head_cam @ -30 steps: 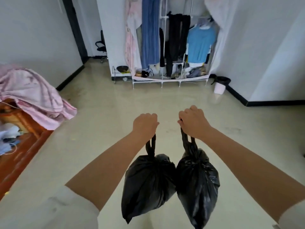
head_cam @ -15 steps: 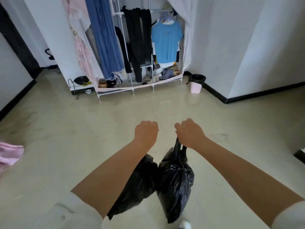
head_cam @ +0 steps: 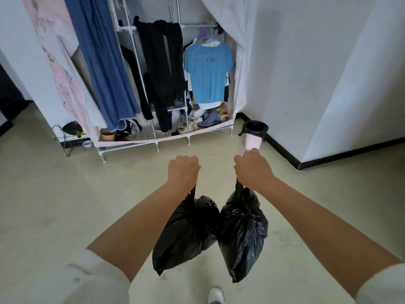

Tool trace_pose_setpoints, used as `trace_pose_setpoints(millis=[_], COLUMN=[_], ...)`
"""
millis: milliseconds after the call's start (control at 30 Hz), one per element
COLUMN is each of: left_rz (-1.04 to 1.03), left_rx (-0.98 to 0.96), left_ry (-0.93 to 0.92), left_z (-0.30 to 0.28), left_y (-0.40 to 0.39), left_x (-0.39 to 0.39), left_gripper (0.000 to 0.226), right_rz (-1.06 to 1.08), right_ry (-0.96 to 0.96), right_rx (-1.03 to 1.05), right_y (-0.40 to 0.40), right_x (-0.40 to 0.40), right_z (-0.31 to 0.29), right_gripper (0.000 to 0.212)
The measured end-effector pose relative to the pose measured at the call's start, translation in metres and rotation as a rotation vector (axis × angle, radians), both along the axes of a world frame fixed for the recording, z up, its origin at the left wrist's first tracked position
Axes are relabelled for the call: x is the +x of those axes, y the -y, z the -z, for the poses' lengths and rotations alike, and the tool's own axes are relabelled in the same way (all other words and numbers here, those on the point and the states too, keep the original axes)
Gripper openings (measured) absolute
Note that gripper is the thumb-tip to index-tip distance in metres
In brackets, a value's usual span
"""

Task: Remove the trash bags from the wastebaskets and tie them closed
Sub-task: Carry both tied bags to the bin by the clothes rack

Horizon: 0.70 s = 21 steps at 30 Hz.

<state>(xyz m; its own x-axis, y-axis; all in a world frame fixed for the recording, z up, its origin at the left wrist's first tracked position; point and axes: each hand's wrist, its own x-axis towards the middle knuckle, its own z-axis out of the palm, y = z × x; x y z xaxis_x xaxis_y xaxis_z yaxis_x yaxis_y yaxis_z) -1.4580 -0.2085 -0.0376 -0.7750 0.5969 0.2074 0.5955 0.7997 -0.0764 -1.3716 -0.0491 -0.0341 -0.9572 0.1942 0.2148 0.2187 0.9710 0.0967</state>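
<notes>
The left hand (head_cam: 183,170) and right hand (head_cam: 253,170) are each fisted around the knotted neck of 1 full black trash bag (head_cam: 186,231), (head_cam: 243,233), both hanging above the floor. Ahead, a pink wastebasket (head_cam: 253,141) holds a black liner (head_cam: 256,127); contents unseen.

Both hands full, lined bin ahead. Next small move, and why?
Probably set one tied bag down, say the right bag, to free the right hand. The left hand grips the left bag too, and the pink wastebasket by the wall has its black liner in.
</notes>
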Motion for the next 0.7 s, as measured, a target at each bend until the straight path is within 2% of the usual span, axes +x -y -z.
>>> trace_pose_setpoints(millis=[367, 600, 700], left_rz=[0.042, 0.028, -0.063], left_rx=[0.023, -0.067, -0.098], left_ry=[0.142, 0.184, 0.257], left_z=[-0.001, 0.025, 0.038], left_y=[-0.247, -0.394, -0.456], left_x=[-0.248, -0.398, -0.465], left_gripper=[0.029, 0.032, 0.027], right_rz=[0.023, -0.071, -0.113], right_ry=[0.119, 0.101, 0.132], right_rx=[0.090, 0.041, -0.037], right_y=[-0.251, -0.393, -0.457], right_x=[-0.231, -0.385, -0.458], right_z=[-0.002, 0.020, 0.037], right_gripper=[0.024, 0.029, 0.028])
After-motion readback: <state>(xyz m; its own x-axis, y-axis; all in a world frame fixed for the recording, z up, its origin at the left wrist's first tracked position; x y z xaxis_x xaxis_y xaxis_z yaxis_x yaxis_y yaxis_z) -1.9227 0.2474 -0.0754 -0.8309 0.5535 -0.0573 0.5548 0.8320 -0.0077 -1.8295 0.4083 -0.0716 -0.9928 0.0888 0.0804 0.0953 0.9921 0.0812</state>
